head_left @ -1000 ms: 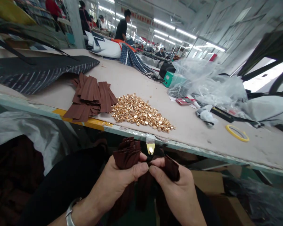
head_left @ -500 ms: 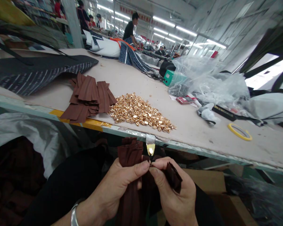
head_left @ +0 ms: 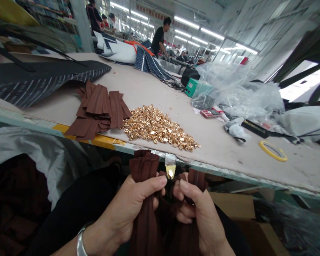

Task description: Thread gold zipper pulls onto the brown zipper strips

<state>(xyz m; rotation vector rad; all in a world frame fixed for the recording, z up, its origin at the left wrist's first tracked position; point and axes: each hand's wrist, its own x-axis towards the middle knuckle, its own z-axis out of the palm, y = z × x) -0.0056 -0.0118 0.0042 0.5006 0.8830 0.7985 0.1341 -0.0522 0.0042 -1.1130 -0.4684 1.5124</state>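
Observation:
My left hand [head_left: 140, 202] is closed around a bundle of brown zipper tapes [head_left: 144, 167], its thumb pressed on top beside a strip end. My right hand [head_left: 197, 209] grips another brown zipper tape [head_left: 197, 179] with fingers curled. Between the two hands, a small metal holder [head_left: 170, 167] with a yellowish tip juts from the table edge, just beyond both thumbs. Dark tape hangs below it, partly hidden by my fingers. On the table behind lies a heap of small gold metal pieces [head_left: 160, 126], which look like zipper sliders.
More brown zipper tapes [head_left: 96, 110] are piled left of the gold heap. Dark striped fabric [head_left: 42, 81] lies at the left. To the right are a green box [head_left: 192, 87], clear plastic bags [head_left: 237, 92] and a yellow tape roll [head_left: 272, 151]. A person [head_left: 158, 39] stands beyond the table.
My hands have moved apart from their meeting point at the metal holder. The right hand has turned, and its tape now stands more upright. The person in the background has shifted right.

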